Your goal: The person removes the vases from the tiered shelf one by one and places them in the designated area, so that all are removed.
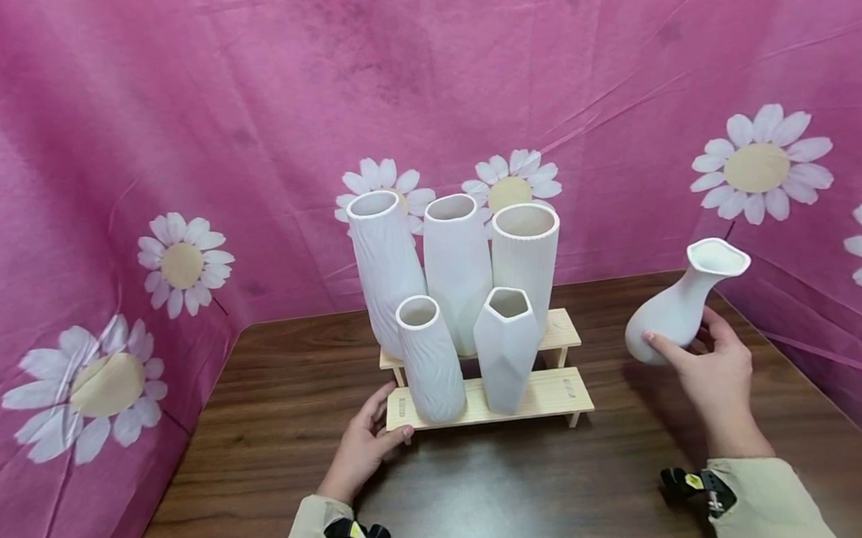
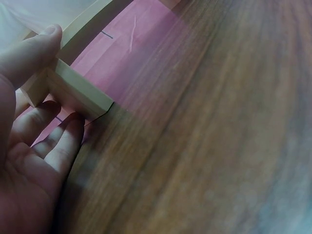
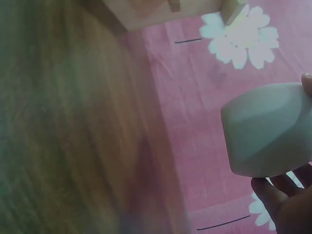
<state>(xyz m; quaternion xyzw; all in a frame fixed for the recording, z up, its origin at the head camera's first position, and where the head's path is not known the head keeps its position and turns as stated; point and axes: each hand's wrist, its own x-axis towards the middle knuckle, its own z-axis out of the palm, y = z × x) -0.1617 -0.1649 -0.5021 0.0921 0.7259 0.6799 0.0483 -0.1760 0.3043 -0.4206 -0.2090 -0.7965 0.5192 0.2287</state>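
My right hand (image 1: 715, 376) grips a white vase (image 1: 671, 313) with a flared, wavy mouth, thumb on its near side. The vase tilts to the right, and in the right wrist view its rounded lower body (image 3: 265, 129) shows apart from the table. At the left end of a two-step wooden stand (image 1: 547, 397), my left hand (image 1: 363, 447) holds the lower step. In the left wrist view the thumb (image 2: 41, 51) lies at the board's edge and the fingers curl by the stand's leg (image 2: 80, 92). Three tall white vases stand on the upper step.
On the lower step stand a textured vase (image 1: 432, 370) and a faceted vase (image 1: 507, 358), close together. The stand sits on a dark wood table (image 1: 263, 408). Pink daisy-printed cloth (image 1: 283, 106) hangs behind and along both sides.
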